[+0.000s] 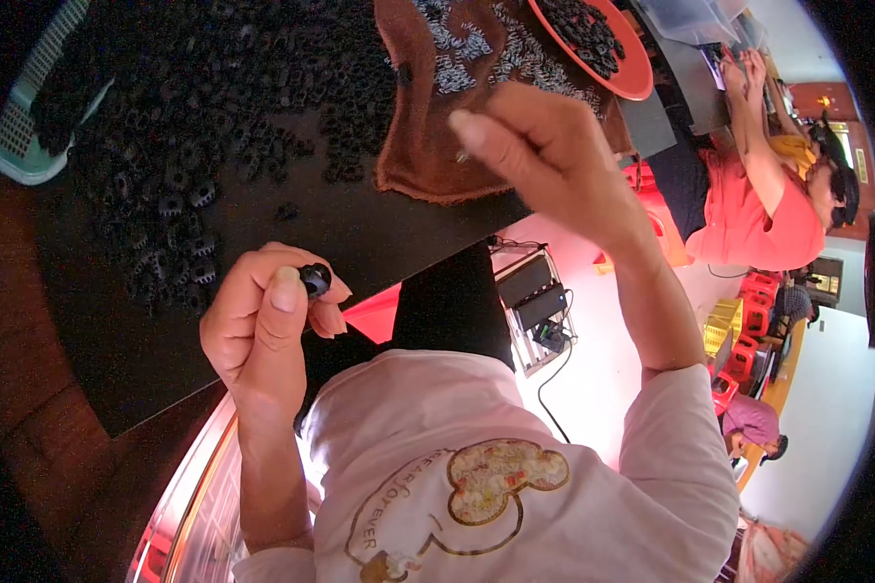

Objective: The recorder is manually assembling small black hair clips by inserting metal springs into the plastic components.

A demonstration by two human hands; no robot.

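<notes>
My left hand (pixel 262 316) is closed, pinching a small, shiny, rounded black plastic piece (pixel 315 280) between thumb and fingers near the table's front edge. To the right, my right hand (pixel 559 160) hovers over a brown cloth (pixel 413 160), its fingers curled and the thumb pressed toward them. A tiny glint shows by its fingertips, too small to name. Many small silvery metal pieces (pixel 457 58), like little springs, are spread over the cloth. A large heap of small black toothed plastic pieces (pixel 233 87) covers the left and far part of the dark table (pixel 360 223).
A red-orange bowl (pixel 635 78) of black pieces stands at the far right, and a pale green basket (pixel 29 160) at the far left. Beside the table is a metal rack (pixel 535 301) with black devices and a cable. Another person (pixel 749 209) in red sits to the right.
</notes>
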